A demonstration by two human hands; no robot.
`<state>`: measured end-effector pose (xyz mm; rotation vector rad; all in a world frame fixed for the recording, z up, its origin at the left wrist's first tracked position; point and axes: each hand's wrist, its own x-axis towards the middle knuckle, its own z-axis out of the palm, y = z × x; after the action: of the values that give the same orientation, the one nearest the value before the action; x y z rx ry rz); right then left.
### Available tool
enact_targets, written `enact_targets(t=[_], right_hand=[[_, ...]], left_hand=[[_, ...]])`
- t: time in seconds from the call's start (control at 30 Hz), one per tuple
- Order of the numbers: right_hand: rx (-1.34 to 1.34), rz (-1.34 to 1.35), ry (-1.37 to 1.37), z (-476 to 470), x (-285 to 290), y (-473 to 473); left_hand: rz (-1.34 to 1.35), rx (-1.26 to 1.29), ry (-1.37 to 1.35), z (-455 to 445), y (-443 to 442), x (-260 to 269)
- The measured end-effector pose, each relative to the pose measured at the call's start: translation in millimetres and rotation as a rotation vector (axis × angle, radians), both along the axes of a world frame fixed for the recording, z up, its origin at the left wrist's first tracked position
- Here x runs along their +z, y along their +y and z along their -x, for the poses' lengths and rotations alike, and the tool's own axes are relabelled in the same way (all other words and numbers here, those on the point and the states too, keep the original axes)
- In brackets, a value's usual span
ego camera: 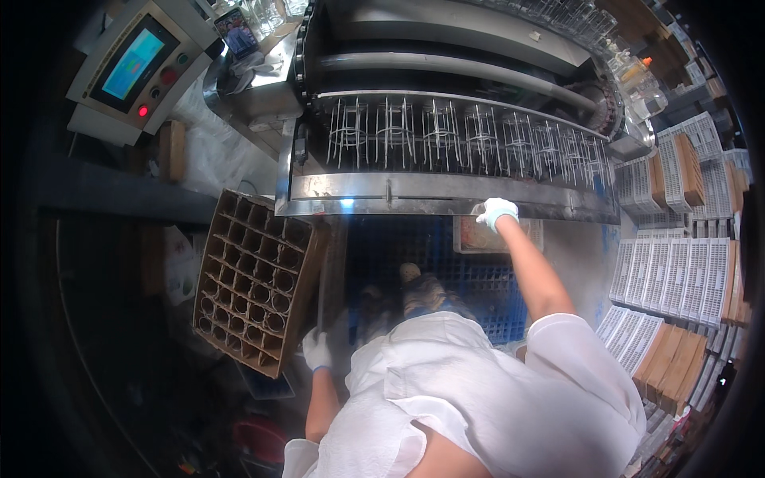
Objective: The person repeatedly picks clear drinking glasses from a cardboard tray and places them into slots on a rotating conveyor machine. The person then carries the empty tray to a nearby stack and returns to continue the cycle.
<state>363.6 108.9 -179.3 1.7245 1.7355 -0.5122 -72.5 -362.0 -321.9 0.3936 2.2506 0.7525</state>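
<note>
My right hand (499,213), in a white glove, is at the lower metal rail (418,209) of a machine. Its fingers look curled, and a small pale shape shows at the fingertips; whether they grip anything is unclear. My left hand (317,349), also gloved, is low beside the right side of a cardboard box (308,281). The box is split by cardboard dividers (254,245) into many cells, and round glass rims (276,322) show in several of them. What the left fingers touch is hard to make out. Above the rail, wire holders (441,134) hang in a row.
A control panel with a lit screen (132,64) stands at upper left, near a phone (236,31). Glassware (574,18) lines the machine's far side. White slotted crates (672,278) are stacked on the right. A shallow tray (469,239) and blue plastic pallet (490,299) lie below the rail.
</note>
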Motion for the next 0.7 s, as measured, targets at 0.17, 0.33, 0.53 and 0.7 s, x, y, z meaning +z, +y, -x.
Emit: enact_targets(t=[0.17, 0.33, 0.53, 0.7], right_hand=[[-0.009, 0.038, 0.131, -8.7, -7.1, -4.6], [-0.168, 0.183, 0.344, -11.6, 18.2, 6.3], [-0.249, 0.007, 0.914, 48.6, 172.4, 84.0], [0.041, -0.382, 1.078, 109.0, 304.2, 196.9]], left_hand=[[-0.048, -0.072, 0.076, 13.9, -8.7, 0.3], [-0.146, 0.027, -0.129, 31.7, -6.8, 1.9], [-0.036, 0.058, -0.225, 60.6, -12.7, 7.3], [-0.088, 0.101, -0.174, 67.2, -4.1, 0.7]])
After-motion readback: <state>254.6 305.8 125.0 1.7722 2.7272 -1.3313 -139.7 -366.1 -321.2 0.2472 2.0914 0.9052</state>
